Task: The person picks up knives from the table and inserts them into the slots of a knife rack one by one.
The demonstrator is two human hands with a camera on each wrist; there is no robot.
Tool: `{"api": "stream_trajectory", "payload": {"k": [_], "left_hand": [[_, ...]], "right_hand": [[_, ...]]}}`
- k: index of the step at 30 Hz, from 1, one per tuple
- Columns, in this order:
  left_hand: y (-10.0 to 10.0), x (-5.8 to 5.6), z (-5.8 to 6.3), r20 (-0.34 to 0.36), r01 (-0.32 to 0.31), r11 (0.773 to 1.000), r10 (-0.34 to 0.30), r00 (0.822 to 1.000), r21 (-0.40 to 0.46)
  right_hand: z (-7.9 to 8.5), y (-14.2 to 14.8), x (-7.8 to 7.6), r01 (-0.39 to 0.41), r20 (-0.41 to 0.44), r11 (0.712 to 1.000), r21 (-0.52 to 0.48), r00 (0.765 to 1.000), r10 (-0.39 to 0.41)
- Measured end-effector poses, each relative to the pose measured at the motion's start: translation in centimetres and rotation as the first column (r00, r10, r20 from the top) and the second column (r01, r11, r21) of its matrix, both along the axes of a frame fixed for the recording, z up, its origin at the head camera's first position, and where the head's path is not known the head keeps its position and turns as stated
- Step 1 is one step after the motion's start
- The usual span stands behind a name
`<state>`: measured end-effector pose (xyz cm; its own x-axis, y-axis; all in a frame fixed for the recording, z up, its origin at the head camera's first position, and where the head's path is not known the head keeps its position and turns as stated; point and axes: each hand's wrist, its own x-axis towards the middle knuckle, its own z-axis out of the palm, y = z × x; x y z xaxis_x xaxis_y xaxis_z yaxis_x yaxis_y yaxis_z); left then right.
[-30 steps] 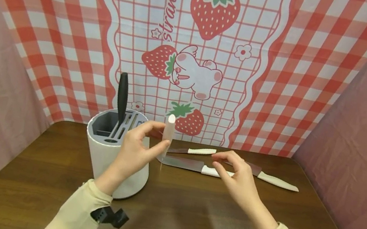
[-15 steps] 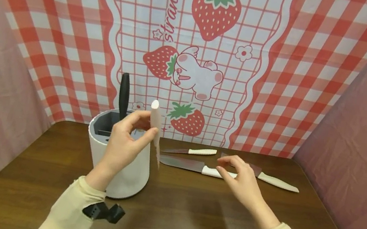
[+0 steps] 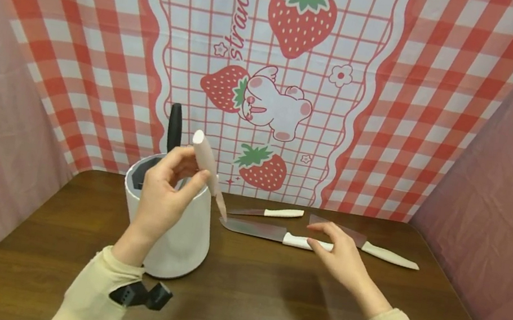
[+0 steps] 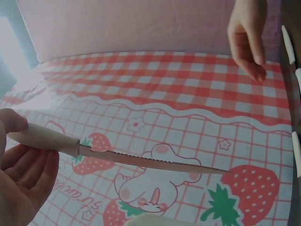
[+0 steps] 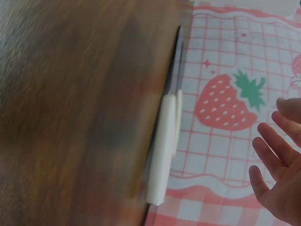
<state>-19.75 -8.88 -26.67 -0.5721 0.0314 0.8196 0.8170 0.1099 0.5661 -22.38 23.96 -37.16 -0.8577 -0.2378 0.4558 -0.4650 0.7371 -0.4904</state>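
A strawberry-print cloth [image 3: 353,22] is hanging behind the wooden worktop [image 3: 236,305]. At left, near a white knife block [image 3: 183,238], the left hand [image 3: 161,197] is pinching a serrated knife [image 4: 129,160] by its handle. Three other knives [image 3: 256,230] are lying rightward; the right hand [image 3: 341,258] is hovering near them, fingers relaxed.

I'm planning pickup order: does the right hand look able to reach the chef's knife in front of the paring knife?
Probably yes: the empty right hand hovers by the handle of the chef's knife, nothing seen between. The serrated knife in the left hand appears away from that handle.
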Motion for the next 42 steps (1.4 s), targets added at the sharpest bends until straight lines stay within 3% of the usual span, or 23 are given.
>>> {"api": "stream_trajectory", "payload": {"k": [9, 16, 23, 31, 42], "left_hand": [[0.1, 0.9, 0.7, -0.045, 0.040, 0.998, -0.037, 0.998, 0.052], [-0.4, 1.2, 1.3, -0.087, 0.041, 0.991, -0.030, 0.996, 0.124], [-0.9, 1.2, 1.6, -0.106, 0.073, 0.956, -0.045, 0.993, 0.283], [-1.7, 1.2, 1.9, -0.153, 0.040, 0.930, 0.017, 0.988, 0.366], [-2.9, 1.0, 1.8, -0.151, -0.067, 0.904, 0.143, 0.978, 0.421]], "right_hand": [[-1.8, 1.1, -1.1, 0.031, 0.007, 0.998, 0.047, 0.999, -0.032], [-2.8, 1.7, -1.6, 0.049, 0.031, 0.994, 0.098, 0.998, -0.052], [-4.0, 2.3, -2.4, 0.078, 0.044, 0.984, 0.163, 0.995, -0.086], [-4.8, 1.9, -3.0, 0.094, 0.065, 0.963, 0.253, 0.991, -0.114], [-4.9, 1.6, -3.6, 0.100, 0.093, 0.937, 0.335, 0.986, -0.139]]}}
